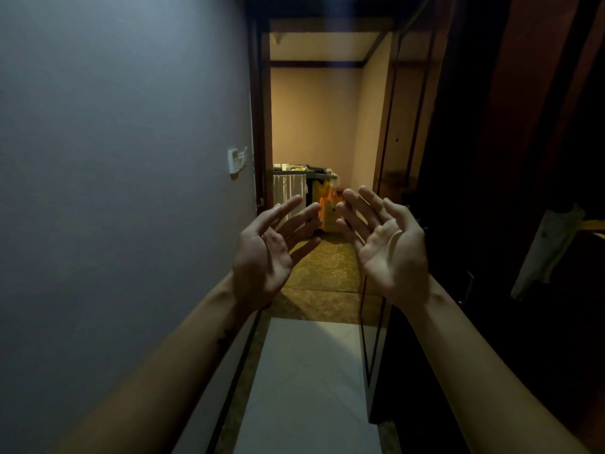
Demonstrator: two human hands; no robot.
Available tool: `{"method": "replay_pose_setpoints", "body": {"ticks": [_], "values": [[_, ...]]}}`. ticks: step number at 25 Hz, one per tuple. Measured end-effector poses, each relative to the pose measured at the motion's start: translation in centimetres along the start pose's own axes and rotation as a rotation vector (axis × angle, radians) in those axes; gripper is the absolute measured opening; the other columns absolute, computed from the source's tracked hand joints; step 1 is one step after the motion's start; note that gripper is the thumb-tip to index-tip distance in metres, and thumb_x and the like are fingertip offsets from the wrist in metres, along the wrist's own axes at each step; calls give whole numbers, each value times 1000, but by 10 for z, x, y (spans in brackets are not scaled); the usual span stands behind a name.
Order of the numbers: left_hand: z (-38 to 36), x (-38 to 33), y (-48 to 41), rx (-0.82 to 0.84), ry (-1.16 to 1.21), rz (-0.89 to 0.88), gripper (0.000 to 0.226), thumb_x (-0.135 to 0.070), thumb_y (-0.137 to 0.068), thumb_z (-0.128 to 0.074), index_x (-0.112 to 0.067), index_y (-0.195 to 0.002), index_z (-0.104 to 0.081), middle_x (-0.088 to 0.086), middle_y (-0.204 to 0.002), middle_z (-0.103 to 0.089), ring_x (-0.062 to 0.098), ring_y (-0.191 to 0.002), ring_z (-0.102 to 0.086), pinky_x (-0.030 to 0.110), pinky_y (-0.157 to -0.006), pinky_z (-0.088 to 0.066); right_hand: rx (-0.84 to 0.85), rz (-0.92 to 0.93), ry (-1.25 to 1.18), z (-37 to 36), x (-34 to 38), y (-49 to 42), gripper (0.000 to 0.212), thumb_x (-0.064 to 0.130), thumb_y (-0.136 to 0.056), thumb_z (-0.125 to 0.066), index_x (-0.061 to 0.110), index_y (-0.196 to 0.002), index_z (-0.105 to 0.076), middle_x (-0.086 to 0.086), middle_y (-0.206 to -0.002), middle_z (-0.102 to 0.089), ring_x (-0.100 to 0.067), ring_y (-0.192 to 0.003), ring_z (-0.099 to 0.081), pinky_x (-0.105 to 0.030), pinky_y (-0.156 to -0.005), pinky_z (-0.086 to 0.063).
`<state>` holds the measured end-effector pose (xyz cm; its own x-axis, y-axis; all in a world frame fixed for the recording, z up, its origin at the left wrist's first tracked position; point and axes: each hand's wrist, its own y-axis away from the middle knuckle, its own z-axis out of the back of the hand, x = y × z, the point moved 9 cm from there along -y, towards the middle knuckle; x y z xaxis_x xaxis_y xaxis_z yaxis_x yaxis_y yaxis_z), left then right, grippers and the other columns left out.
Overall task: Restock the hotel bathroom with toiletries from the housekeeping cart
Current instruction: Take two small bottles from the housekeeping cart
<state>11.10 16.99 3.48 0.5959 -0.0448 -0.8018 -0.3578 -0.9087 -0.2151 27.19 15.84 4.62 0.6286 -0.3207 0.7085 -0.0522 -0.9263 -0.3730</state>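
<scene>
Both arms reach forward down a dim entry passage. My left hand [266,250] and my right hand [386,244] are raised palms up, fingers spread and straight, and neither holds anything. Beyond the open doorway, out in the lit corridor, stands the housekeeping cart [302,178]. Small items lie on its top, a pale curtain covers its front, and a yellow bag [329,211] hangs at its right end. My fingers partly hide the cart's lower part. No toiletries can be made out at this distance.
A grey wall [124,158] with a white switch plate [237,162] runs along the left. A dark wooden door [510,191] stands open on the right, with a handle [592,224] at the far right. Pale floor tile [307,388] leads to patterned carpet [322,267].
</scene>
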Motion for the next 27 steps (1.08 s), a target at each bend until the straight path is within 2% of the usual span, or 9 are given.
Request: {"method": "replay_pose_setpoints", "body": {"ticks": [6, 11, 16, 20, 27], "values": [[50, 30, -92, 4, -9, 43, 45, -34, -105, -33, -15, -141, -52, 12, -137, -66, 28, -127, -62, 46, -106, -46, -8, -25, 52, 47, -52, -77, 45, 36, -100, -43, 17, -139, -53, -5, -134, -67, -23, -125, -63, -34, -96, -55], [115, 43, -199, -13, 50, 56, 43, -30, -105, -34, -13, -140, -52, 15, -136, -65, 30, -125, -64, 46, -105, -47, -9, -56, 33, 79, -100, -185, 49, 35, -98, -44, 14, -142, -50, -9, -136, -66, -26, -126, -62, -42, -105, -48], [174, 30, -333, -20, 98, 89, 44, -29, -107, -31, -12, -142, -50, 16, -135, -66, 31, -126, -63, 46, -106, -47, -58, -81, 8, 104, -151, -314, 47, 31, -104, -37, 11, -146, -45, -10, -139, -63, -26, -130, -60, -42, -112, -43], [206, 13, -431, 4, 105, 102, 44, -29, -108, -30, -11, -142, -51, 16, -136, -65, 31, -127, -62, 46, -105, -48, -84, -78, -40, 117, -178, -408, 46, 29, -105, -37, 10, -145, -47, -13, -139, -63, -28, -129, -60, -41, -109, -45], [261, 15, -535, -5, 106, 105, 42, -31, -106, -35, -13, -141, -51, 16, -134, -67, 31, -125, -64, 46, -108, -46, -74, -91, -59, 153, -216, -517, 47, 28, -103, -41, 10, -146, -46, -14, -139, -63, -29, -129, -61, -41, -108, -46]]}}
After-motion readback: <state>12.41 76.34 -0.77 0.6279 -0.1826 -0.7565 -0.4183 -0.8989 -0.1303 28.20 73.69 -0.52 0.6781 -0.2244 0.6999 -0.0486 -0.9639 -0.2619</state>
